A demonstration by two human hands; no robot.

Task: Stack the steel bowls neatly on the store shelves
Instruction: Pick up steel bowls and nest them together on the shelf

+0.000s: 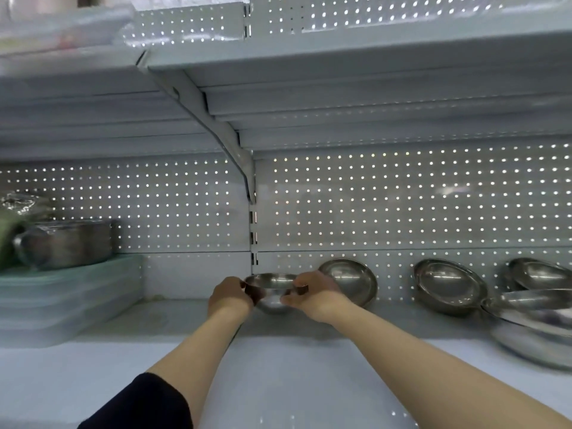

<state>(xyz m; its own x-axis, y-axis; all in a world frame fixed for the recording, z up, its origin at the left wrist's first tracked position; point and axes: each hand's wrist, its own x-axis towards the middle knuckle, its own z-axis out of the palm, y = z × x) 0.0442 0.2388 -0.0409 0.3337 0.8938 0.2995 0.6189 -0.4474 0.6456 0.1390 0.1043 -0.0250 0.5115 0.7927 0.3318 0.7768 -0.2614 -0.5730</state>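
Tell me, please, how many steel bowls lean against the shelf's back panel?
3: one bowl behind the right hand, one mid-right, one far right, possibly hiding more.

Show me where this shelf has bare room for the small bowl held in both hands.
Both hands, left hand and right hand, grip the small steel bowl. Bare shelf lies between the stacked plastic containers and the hands, also across the front. Crowded rightward: tilted bowls against the pegboard, and a stack.
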